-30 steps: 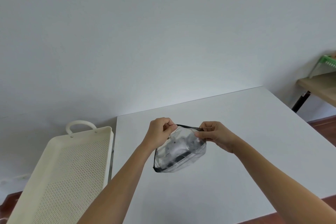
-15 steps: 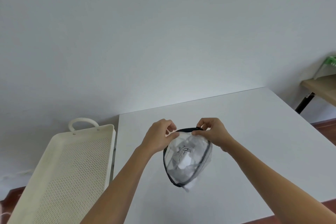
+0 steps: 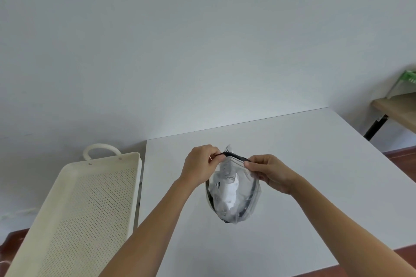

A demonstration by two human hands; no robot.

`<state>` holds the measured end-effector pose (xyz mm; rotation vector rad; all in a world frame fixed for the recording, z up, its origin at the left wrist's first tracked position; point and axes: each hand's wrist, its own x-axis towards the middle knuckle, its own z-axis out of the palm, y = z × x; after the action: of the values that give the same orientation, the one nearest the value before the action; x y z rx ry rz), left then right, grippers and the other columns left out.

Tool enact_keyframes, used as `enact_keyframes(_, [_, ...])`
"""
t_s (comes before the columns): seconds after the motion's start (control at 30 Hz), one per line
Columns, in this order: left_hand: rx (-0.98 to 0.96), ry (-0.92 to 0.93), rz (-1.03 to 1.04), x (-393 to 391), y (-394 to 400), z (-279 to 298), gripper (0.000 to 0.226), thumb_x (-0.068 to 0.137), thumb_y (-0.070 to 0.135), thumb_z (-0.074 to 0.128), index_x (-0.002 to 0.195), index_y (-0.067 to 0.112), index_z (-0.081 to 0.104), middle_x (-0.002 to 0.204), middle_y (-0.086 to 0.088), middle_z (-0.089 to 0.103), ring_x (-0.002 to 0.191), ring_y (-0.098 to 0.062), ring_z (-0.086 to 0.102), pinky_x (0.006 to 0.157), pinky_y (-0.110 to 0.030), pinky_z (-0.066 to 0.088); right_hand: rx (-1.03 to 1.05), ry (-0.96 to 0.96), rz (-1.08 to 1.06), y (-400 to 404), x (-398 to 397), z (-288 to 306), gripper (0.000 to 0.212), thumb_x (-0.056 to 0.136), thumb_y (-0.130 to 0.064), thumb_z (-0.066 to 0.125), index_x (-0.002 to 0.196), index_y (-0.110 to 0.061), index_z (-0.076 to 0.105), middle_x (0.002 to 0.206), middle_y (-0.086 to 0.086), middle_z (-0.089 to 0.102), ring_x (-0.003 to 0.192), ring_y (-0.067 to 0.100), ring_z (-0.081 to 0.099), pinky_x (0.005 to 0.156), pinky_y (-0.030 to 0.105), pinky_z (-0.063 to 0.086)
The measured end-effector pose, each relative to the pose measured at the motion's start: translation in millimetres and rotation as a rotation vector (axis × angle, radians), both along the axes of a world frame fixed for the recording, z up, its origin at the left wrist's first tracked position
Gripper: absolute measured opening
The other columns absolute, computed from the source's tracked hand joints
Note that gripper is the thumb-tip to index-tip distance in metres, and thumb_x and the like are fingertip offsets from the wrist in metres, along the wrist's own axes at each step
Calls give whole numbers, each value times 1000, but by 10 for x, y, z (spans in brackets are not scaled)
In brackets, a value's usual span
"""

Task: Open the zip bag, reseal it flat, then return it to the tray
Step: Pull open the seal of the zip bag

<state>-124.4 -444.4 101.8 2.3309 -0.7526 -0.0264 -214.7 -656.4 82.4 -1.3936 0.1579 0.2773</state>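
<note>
A clear zip bag (image 3: 233, 195) with black edging and white and grey items inside hangs above the white table (image 3: 315, 164). My left hand (image 3: 201, 166) pinches the left end of its black top strip. My right hand (image 3: 269, 171) pinches the right end of the same strip. A corner of the contents pokes up past the strip between my hands. Whether the zip is open or closed I cannot tell. The cream perforated tray (image 3: 74, 216) with a loop handle sits to the left of the table, with nothing in it.
A wooden side table (image 3: 396, 110) with a black leg and a green and white rack stands at the far right. A plain wall rises behind the table. The table's near edge runs close to my forearms, with reddish floor below.
The bag has swung from lying tilted to hanging down from its top strip. Both hands have kept their pinch and moved slightly apart along the strip.
</note>
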Motion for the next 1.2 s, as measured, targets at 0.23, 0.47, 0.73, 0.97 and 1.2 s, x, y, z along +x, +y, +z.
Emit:
enact_keyframes(0.23, [43, -49, 8, -16, 13, -3, 24, 90, 37, 62, 80, 17, 71, 74, 4, 66, 66, -16, 60, 63, -29, 48, -295, -123, -226, 17, 49, -10, 17, 75, -11, 82, 63, -16, 71, 69, 11, 49, 59, 13, 43, 54, 16, 38])
enact_keyframes(0.47, [82, -38, -33, -39, 69, 37, 15, 89, 35, 63, 87, 23, 72, 83, 9, 66, 73, -13, 63, 68, -30, 51, -364, -153, -283, 98, 121, -49, 24, 71, -12, 84, 56, -19, 68, 54, -1, 48, 50, 12, 40, 49, 18, 36])
enact_keyframes(0.73, [47, 1, -120, -33, -28, 165, 18, 88, 34, 66, 95, 21, 76, 85, 2, 68, 77, -16, 62, 70, -34, 52, -358, -195, -203, 182, 193, 74, 22, 76, -17, 81, 58, -22, 70, 56, -2, 53, 49, 5, 44, 49, 14, 39])
enact_keyframes(0.97, [1, -65, 18, 80, 53, 179, 21, 90, 30, 64, 82, 13, 74, 72, -3, 61, 63, -16, 52, 60, -29, 42, 15, -51, -40, -61, 66, 38, 28, 83, -36, 69, 81, -8, 74, 65, -2, 60, 58, 9, 54, 60, 18, 47])
enact_keyframes(1.2, [-3, -59, 30, 86, 107, 142, 21, 90, 28, 64, 79, 12, 72, 68, 1, 56, 61, -15, 50, 60, -28, 42, -69, -49, -41, -155, 18, 25, 18, 68, -24, 81, 70, -9, 70, 65, 2, 61, 59, 12, 52, 57, 17, 45])
